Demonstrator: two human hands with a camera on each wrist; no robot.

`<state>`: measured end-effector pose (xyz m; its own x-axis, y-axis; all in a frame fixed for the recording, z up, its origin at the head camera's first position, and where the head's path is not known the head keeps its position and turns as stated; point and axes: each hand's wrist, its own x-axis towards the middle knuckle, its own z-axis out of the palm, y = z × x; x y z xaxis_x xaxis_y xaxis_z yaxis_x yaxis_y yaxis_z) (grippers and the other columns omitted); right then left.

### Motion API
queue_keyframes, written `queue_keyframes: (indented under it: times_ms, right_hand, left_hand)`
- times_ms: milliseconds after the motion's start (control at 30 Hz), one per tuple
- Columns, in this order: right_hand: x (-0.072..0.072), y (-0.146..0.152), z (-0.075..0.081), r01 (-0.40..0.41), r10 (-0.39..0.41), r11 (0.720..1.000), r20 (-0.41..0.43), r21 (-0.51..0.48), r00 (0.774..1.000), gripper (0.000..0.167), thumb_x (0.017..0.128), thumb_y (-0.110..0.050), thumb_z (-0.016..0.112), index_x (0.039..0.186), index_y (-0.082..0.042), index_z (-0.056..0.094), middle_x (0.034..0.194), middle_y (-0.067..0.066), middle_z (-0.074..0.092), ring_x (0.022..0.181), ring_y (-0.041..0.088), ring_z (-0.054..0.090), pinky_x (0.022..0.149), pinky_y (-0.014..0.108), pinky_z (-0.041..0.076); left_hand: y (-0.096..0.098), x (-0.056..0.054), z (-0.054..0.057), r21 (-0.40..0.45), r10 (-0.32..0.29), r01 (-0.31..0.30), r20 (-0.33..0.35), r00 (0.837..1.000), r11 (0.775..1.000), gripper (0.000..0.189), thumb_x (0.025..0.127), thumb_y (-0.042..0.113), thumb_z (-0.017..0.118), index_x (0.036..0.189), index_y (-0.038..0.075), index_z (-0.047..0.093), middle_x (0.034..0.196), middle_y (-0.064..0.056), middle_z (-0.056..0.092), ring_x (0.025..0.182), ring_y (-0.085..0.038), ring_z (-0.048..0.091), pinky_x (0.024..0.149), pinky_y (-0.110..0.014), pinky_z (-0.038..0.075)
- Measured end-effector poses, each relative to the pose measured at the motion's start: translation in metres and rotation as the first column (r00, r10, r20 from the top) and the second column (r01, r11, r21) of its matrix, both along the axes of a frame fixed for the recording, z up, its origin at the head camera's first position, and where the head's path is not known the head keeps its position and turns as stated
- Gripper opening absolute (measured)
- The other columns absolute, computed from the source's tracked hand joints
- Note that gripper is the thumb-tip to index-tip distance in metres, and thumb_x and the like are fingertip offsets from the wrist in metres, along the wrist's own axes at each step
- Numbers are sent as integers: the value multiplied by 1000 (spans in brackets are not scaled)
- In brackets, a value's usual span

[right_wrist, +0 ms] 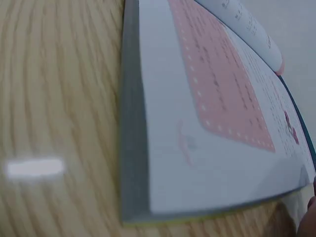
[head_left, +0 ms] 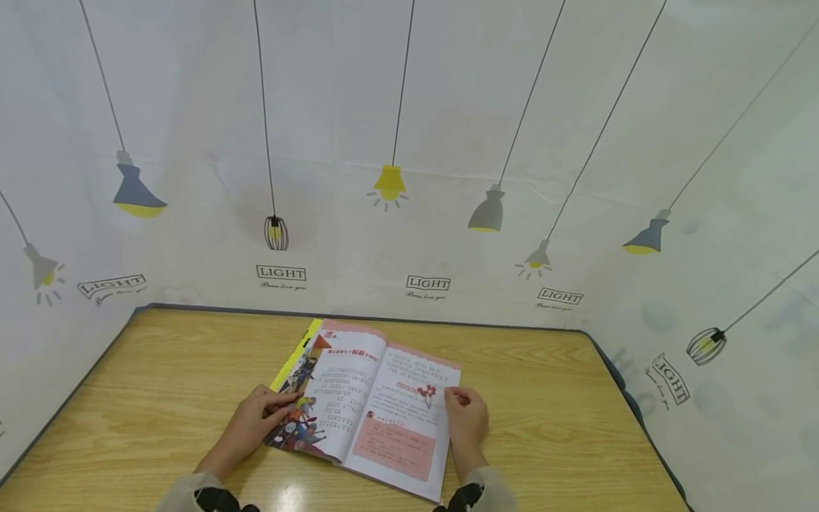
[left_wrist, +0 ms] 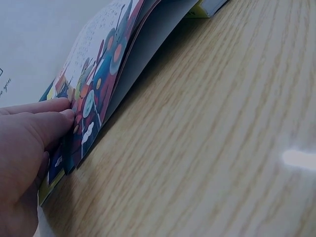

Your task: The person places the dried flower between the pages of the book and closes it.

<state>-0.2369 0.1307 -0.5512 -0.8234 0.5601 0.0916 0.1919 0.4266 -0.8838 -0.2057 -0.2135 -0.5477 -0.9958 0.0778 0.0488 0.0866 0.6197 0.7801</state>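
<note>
An open book (head_left: 409, 398) lies on the wooden table, with printed text, a pink text box on its right page and colourful cartoon figures along the left page. My left hand (head_left: 252, 427) holds the left side, fingertips on the illustrated page (left_wrist: 94, 103); what lies under that edge is partly hidden. At the right edge, my right hand (head_left: 468, 419) has curled fingers and pinches the page margin. Only a sliver of the right fingers (right_wrist: 308, 217) shows in the right wrist view, beside the white page (right_wrist: 168, 173) and the thick stack of pages below it.
The wood-grain table (head_left: 563, 427) stretches out on both sides of the book. Behind and beside it hangs a pale cloth (head_left: 333, 107) printed with lamps and the word LIGHT. A bright reflection (left_wrist: 298, 159) shows on the tabletop.
</note>
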Motion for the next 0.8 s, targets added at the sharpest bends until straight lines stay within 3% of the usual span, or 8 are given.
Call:
queue_keyframes:
  times_ms: [233, 467, 633, 800]
  right_hand:
    - [-12, 31, -2, -210, 210, 978, 63, -17, 976, 16, 80, -17, 69, 88, -3, 69, 78, 5, 61, 73, 18, 53, 62, 28, 41]
    - [-23, 53, -6, -420, 420, 907, 87, -10, 904, 20, 80, -17, 71, 95, -5, 68, 87, 4, 62, 80, 17, 55, 70, 30, 43]
    - [-26, 61, -8, -475, 473, 880, 95, -1, 876, 22, 77, -17, 74, 96, -6, 69, 86, 3, 61, 79, 16, 53, 71, 30, 43]
    - [-29, 63, -8, -499, 496, 866, 84, 18, 864, 23, 77, -16, 74, 97, -5, 69, 86, 4, 60, 81, 16, 53, 72, 30, 42]
  left_hand:
    - [2, 0, 0, -10, 17, -17, -3, 1000, 1000, 26, 85, 7, 64, 111, 6, 67, 80, -3, 44, 72, -14, 44, 62, -22, 40]
    - [6, 3, -3, -47, 53, -54, -13, 998, 997, 40, 76, 29, 74, 110, 10, 68, 82, -2, 44, 73, -14, 41, 64, -25, 38]
    - [9, 5, -5, -77, 94, -97, -33, 995, 992, 42, 73, 27, 77, 109, 8, 68, 84, -4, 45, 74, -15, 41, 66, -28, 37]
    - [13, 7, -3, -141, 160, -167, -60, 985, 976, 52, 71, 32, 77, 112, 3, 64, 87, -7, 44, 75, -17, 40, 66, -30, 37]
